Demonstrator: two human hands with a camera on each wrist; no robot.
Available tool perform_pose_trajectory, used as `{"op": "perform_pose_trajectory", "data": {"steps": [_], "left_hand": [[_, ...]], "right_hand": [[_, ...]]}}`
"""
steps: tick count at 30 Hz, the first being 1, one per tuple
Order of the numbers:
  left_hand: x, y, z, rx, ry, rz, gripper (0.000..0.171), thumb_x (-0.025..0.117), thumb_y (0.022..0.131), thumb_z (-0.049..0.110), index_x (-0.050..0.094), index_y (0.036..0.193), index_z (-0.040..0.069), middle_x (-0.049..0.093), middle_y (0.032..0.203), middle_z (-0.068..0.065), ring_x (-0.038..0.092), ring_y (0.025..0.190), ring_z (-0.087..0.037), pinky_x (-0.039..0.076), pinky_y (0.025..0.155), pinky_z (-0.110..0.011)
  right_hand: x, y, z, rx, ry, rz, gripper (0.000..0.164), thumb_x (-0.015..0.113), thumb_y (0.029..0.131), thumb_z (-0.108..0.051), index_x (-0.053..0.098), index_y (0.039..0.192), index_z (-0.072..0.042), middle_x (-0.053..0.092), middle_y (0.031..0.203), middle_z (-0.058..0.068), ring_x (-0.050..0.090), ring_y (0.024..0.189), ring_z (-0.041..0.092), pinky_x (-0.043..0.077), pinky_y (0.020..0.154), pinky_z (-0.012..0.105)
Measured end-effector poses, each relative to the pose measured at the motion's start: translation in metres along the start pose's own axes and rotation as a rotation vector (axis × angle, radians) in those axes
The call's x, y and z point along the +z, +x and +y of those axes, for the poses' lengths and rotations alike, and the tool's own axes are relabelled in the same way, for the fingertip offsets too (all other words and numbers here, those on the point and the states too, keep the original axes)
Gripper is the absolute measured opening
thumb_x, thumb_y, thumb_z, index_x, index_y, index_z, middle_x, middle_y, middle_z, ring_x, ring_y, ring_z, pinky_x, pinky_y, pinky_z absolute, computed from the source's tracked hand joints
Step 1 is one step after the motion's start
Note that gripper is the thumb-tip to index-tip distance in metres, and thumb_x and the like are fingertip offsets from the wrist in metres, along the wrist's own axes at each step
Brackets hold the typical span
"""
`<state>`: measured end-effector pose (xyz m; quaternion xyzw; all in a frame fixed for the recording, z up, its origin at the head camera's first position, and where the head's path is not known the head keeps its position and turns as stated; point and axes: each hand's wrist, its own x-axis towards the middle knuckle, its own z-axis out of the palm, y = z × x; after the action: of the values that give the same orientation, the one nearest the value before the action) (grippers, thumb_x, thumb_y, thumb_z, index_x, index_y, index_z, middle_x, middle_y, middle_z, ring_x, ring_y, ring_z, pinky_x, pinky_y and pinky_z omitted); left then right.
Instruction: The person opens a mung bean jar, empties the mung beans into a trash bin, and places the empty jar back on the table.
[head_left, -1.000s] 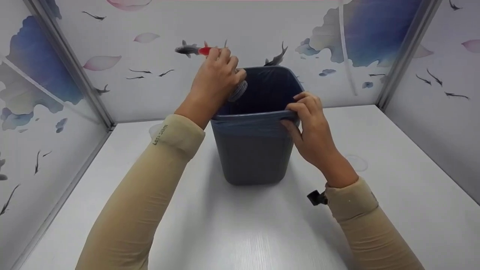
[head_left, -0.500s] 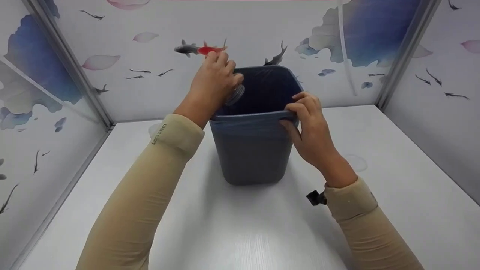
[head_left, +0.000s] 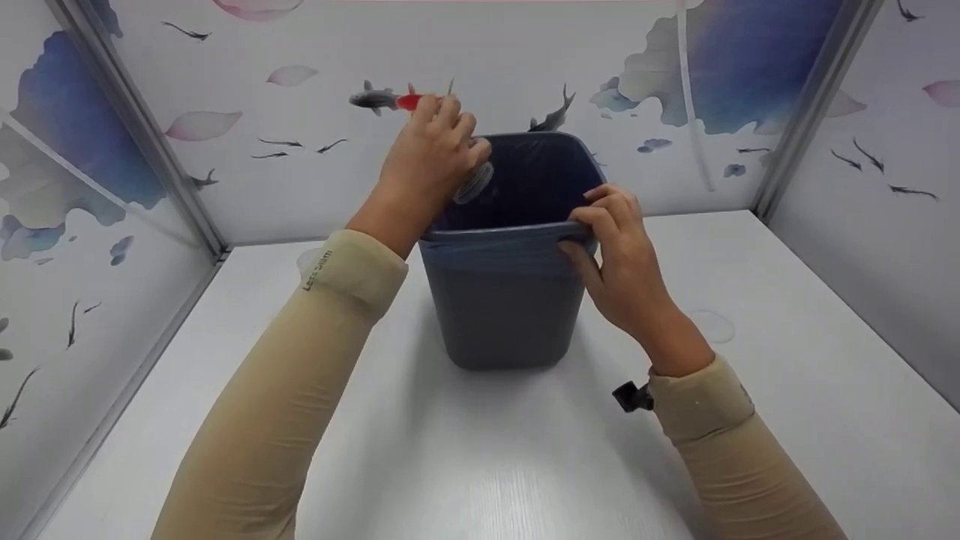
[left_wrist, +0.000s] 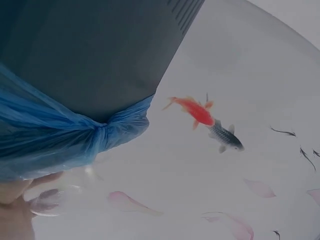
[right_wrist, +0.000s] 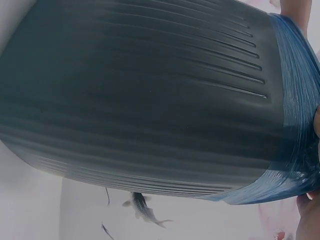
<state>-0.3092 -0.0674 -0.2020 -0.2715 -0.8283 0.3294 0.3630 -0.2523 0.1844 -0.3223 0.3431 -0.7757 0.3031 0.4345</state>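
A grey trash can point(head_left: 510, 315) stands upright on the table, with a blue trash bag point(head_left: 495, 259) folded over its rim. My left hand point(head_left: 435, 150) is over the can's left rim, fingers curled around a clear container point(head_left: 474, 184) with a ribbed round end. That end hangs tilted down inside the opening; most of the container is hidden, so its exact kind cannot be told. At the front right corner, my right hand point(head_left: 622, 255) grips the bagged rim, thumb outside and fingers over the top. In the left wrist view the bag point(left_wrist: 100, 130) is bunched in a knot below the rim.
A clear rounded piece point(head_left: 309, 259) lies on the white table point(head_left: 510, 457), partly behind the left sleeve. A thin clear ring point(head_left: 712, 326) lies at the right. Printed wall panels point(head_left: 300, 180) stand behind and on both sides.
My left hand with the clear container dipped slightly half a second ago and is now raised again, about where it was before. The right hand stays on the rim.
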Motion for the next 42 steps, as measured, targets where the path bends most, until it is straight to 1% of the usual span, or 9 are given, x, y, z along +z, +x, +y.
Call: {"op": "perform_pose_trajectory", "data": {"steps": [3, 7, 12, 16, 19, 25, 33, 38, 42], "left_hand": [[-0.001, 0.0, -0.001, 0.013, -0.011, -0.112, 0.016, 0.053, 0.108, 0.003, 0.06, 0.119, 0.012, 0.063, 0.122, -0.018, 0.055, 0.123, -0.04, 0.043, 0.105, -0.049], [-0.002, 0.0, -0.001, 0.014, -0.024, -0.136, 0.018, 0.055, 0.107, 0.003, 0.061, 0.121, 0.012, 0.063, 0.124, -0.019, 0.055, 0.124, -0.04, 0.043, 0.105, -0.049], [0.001, -0.001, -0.001, -0.022, -0.026, -0.092, 0.019, 0.057, 0.106, 0.001, 0.062, 0.12, 0.013, 0.063, 0.12, -0.017, 0.055, 0.123, -0.039, 0.044, 0.105, -0.048], [0.005, -0.002, -0.002, -0.108, -0.098, -0.017, 0.02, 0.055, 0.104, -0.004, 0.063, 0.117, 0.009, 0.065, 0.119, -0.019, 0.058, 0.12, -0.04, 0.049, 0.099, -0.049], [0.006, -0.004, -0.004, -0.203, -0.216, 0.006, 0.024, 0.061, 0.1, -0.002, 0.063, 0.122, 0.008, 0.064, 0.126, -0.021, 0.058, 0.124, -0.042, 0.05, 0.096, -0.053], [-0.001, -0.013, -0.009, -0.374, -0.489, -0.027, 0.052, 0.077, 0.089, 0.012, 0.059, 0.138, 0.009, 0.064, 0.133, -0.019, 0.057, 0.124, -0.042, 0.049, 0.09, -0.054], [-0.02, -0.032, -0.031, -0.641, -0.914, -0.055, 0.073, 0.086, 0.088, 0.036, 0.052, 0.147, 0.009, 0.067, 0.133, -0.014, 0.062, 0.119, -0.033, 0.051, 0.097, -0.051], [-0.017, -0.054, -0.036, -0.735, -1.214, 0.013, 0.08, 0.089, 0.086, 0.041, 0.051, 0.147, 0.007, 0.069, 0.13, -0.012, 0.065, 0.114, -0.026, 0.052, 0.097, -0.042], [-0.01, -0.073, -0.036, -0.779, -1.362, 0.081, 0.08, 0.088, 0.087, 0.041, 0.05, 0.148, 0.006, 0.067, 0.135, -0.012, 0.066, 0.117, -0.023, 0.054, 0.1, -0.036]], "right_hand": [[0.0, 0.0, 0.0, 0.001, 0.002, -0.01, 0.022, 0.072, 0.102, -0.008, 0.06, 0.118, 0.001, 0.057, 0.126, 0.022, 0.047, 0.134, 0.039, 0.04, 0.115, 0.051], [0.001, -0.001, 0.001, 0.004, 0.005, -0.01, 0.022, 0.072, 0.102, -0.008, 0.06, 0.118, 0.001, 0.057, 0.126, 0.021, 0.047, 0.135, 0.038, 0.041, 0.115, 0.05], [0.002, -0.001, 0.002, 0.001, 0.013, 0.007, 0.022, 0.073, 0.101, -0.006, 0.06, 0.117, 0.0, 0.057, 0.122, 0.02, 0.048, 0.134, 0.039, 0.04, 0.113, 0.053], [0.001, -0.001, 0.003, -0.002, 0.008, 0.006, 0.022, 0.072, 0.101, -0.008, 0.06, 0.117, 0.0, 0.057, 0.123, 0.02, 0.047, 0.134, 0.039, 0.04, 0.114, 0.054], [0.001, -0.001, 0.003, -0.001, 0.01, 0.006, 0.022, 0.072, 0.101, -0.007, 0.059, 0.117, 0.0, 0.057, 0.123, 0.02, 0.047, 0.135, 0.04, 0.039, 0.115, 0.054], [0.001, -0.001, 0.003, 0.001, 0.011, -0.002, 0.022, 0.072, 0.102, -0.008, 0.059, 0.118, 0.0, 0.056, 0.124, 0.022, 0.046, 0.137, 0.04, 0.039, 0.115, 0.054], [0.0, -0.002, 0.002, 0.013, 0.005, -0.01, 0.022, 0.071, 0.103, -0.009, 0.058, 0.119, -0.001, 0.056, 0.127, 0.022, 0.045, 0.139, 0.04, 0.039, 0.116, 0.054], [0.0, -0.001, 0.001, 0.014, 0.006, -0.015, 0.022, 0.071, 0.103, -0.01, 0.058, 0.119, -0.001, 0.055, 0.125, 0.021, 0.045, 0.139, 0.04, 0.038, 0.117, 0.055], [0.0, -0.001, -0.001, 0.016, 0.004, -0.021, 0.022, 0.07, 0.104, -0.012, 0.058, 0.119, -0.001, 0.055, 0.125, 0.021, 0.045, 0.14, 0.039, 0.037, 0.118, 0.054]]}}
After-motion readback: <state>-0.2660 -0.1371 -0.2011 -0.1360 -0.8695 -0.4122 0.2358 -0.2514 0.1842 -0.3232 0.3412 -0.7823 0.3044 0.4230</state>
